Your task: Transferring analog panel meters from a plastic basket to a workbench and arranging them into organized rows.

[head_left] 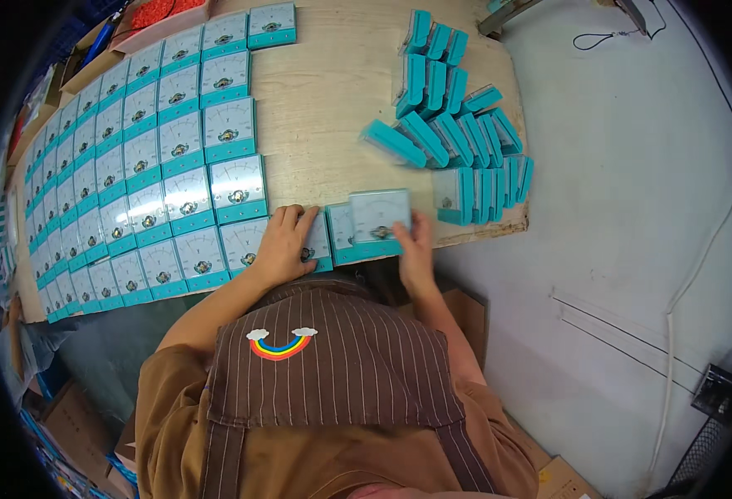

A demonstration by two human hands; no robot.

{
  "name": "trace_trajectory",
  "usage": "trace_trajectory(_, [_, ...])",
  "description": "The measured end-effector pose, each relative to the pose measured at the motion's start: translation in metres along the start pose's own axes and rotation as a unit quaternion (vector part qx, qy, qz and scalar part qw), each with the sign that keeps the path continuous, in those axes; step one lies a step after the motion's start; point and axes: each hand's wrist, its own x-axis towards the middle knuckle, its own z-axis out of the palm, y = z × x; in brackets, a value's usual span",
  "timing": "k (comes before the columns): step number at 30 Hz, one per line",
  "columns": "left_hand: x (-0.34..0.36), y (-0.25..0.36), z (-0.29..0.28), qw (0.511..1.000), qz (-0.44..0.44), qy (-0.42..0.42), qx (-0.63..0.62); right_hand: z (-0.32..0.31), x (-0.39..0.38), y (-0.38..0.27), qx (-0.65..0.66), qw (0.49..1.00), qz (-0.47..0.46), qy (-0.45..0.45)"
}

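Note:
Analog panel meters with white dials and teal bases lie face up in rows on the wooden table. At the front edge, my left hand (283,247) spans a panel meter (319,241), fingers at its far side and thumb near its front. To the right, my right hand (417,254) grips the right side of another panel meter (379,209), slightly blurred. That one overlaps a meter (340,229) lying beneath it, most of whose dial is hidden. Between the thumb and fingers of my right hand, the grip is closed.
Several teal-cased meters (453,137) stand on edge in leaning rows at the right. The meter rows (141,158) fill the table's left. A tray of red parts (162,12) sits at the far left. A white wall (615,183) borders the right side; cardboard boxes (561,478) are below.

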Motion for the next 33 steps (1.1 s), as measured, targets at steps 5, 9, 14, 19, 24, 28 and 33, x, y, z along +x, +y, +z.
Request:
trace_trajectory(5, [0.005, 0.004, -0.004, 1.0, 0.025, 0.012, -0.014, -0.043, 0.004, -0.009, -0.092, 0.99, -0.045, 0.092])
trace_trajectory(9, [0.05, 0.014, 0.011, 0.989, -0.011, 0.096, -0.116, -0.046, 0.012, 0.025, -0.367, 0.924, -0.062, 0.086])
trace_trajectory(14, [0.132, 0.052, 0.032, 0.962, -0.065, 0.214, -0.159, -0.04, 0.014, -0.035, -0.524, 0.834, -0.173, 0.019])
trace_trajectory(19, [0.183, 0.058, 0.06, 0.915, -0.127, 0.34, -0.173, -0.029, 0.113, -0.081, -0.478, 0.809, -0.336, 0.066])
trace_trajectory(24, [0.174, 0.042, 0.017, 0.925, -0.135, 0.319, -0.155, -0.008, 0.149, -0.066, -0.578, 0.749, -0.317, 0.065])
trace_trajectory(28, [0.12, 0.012, -0.062, 0.977, -0.118, 0.173, 0.029, 0.009, 0.136, -0.079, -0.582, 0.739, -0.339, 0.019])
trace_trajectory(33, [0.09, -0.011, -0.062, 0.976, -0.077, -0.039, 0.198, 0.007, 0.148, -0.081, -0.619, 0.701, -0.353, -0.004])
